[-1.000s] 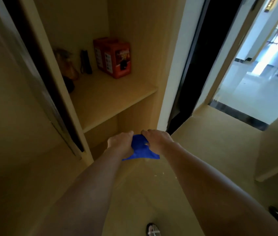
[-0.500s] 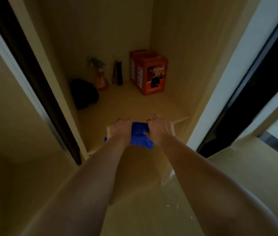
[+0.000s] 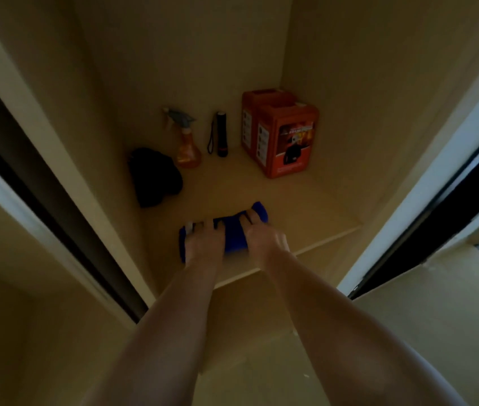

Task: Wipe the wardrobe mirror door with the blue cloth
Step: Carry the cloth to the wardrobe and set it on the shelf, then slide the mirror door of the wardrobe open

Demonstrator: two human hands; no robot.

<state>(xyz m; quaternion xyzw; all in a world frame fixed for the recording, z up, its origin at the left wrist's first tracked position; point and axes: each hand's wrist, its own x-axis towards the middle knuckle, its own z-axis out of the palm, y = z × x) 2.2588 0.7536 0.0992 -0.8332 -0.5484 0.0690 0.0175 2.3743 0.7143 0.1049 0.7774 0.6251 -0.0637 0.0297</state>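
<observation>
A pale wooden wardrobe shelf (image 3: pixel 305 200) sits deep in shadow. On it at the back stand an orange cardboard box (image 3: pixel 285 136), a black bundle of fabric (image 3: pixel 153 177), an orange spray bottle (image 3: pixel 187 142) and a small black torch (image 3: pixel 221 134). Near the shelf's front edge lies the folded blue cloth (image 3: pixel 232 235). The left hand (image 3: pixel 201 244) and right hand (image 3: pixel 264 238) both rest on it, fingers laid out flat over it.

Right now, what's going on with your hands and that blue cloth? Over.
Left hand and right hand both flat on the folded blue cloth, pressing it onto the wooden shelf. Nothing blocking; orange spray bottle behind.
</observation>
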